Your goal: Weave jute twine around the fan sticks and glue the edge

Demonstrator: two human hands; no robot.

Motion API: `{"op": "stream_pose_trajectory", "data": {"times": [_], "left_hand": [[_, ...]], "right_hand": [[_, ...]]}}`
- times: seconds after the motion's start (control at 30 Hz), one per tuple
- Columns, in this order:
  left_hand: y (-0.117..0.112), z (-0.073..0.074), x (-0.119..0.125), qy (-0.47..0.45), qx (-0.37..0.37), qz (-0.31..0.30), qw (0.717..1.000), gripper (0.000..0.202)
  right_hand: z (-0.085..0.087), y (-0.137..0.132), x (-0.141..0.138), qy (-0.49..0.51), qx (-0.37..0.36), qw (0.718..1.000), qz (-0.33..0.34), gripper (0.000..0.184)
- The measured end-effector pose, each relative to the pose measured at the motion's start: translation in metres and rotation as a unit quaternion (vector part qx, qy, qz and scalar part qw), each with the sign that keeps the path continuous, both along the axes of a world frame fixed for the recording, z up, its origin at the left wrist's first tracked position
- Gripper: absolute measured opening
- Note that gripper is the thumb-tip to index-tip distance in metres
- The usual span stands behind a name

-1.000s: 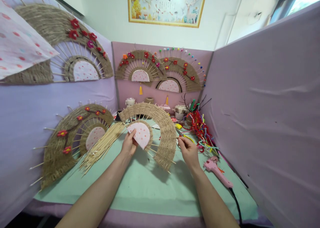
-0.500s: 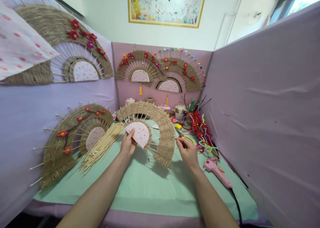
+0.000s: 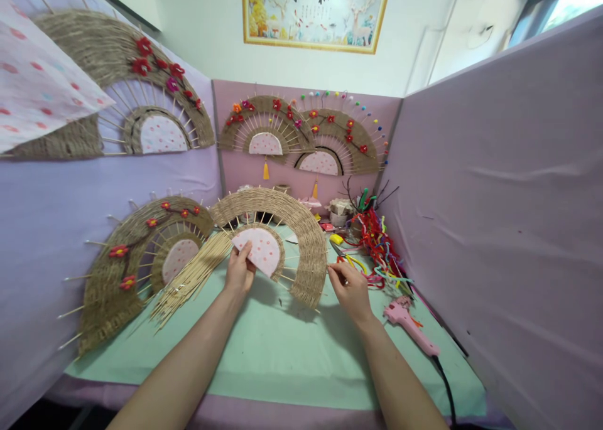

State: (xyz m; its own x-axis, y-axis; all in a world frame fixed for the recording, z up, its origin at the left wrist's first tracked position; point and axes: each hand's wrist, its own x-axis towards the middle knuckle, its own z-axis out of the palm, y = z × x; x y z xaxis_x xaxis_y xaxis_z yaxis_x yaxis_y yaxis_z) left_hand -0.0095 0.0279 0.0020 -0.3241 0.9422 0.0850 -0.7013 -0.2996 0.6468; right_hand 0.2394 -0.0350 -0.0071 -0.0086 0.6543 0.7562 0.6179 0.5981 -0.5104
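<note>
While the left hand (image 3: pixel 240 271) clamps the spotted centre (image 3: pixel 264 248) of the woven fan (image 3: pixel 309 254) between thumb and fingers, the right hand (image 3: pixel 351 289) pinches its outer edge, fingertips together. Weaving (image 3: pixel 264 199) and centre look complete; unlike the red-flowered fan (image 3: pixel 104 287) left of the left fingers, it is undecorated.

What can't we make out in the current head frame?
All in the head view:
- Left hand: fingers behind the spotted half-disc of the held fan, hidden by it.
- Right hand: what the fingertips pinch at the fan's edge, too small to tell.
- Wall picture: top cut off by the frame edge; its fine writing too small to read.
- Spotted cloth: cut off by the left edge.
- Black cord: far end cut off by the bottom edge.
</note>
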Motion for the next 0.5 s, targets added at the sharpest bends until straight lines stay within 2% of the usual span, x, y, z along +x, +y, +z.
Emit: {"op": "stream_pose_trajectory", "data": {"times": [0.3, 0.5], "left_hand": [[0.0023, 0.0033, -0.0056, -0.027, 0.007, 0.016, 0.999, 0.018], [0.0022, 0.0078, -0.0082, -0.044, -0.012, 0.031, 0.998, 0.015]], "right_hand": [[-0.0011, -0.0024, -0.0010, -0.039, 0.008, 0.998, 0.039, 0.019], [0.0008, -0.0027, -0.0019, -0.005, -0.022, 0.999, 0.050, 0.019]]}}
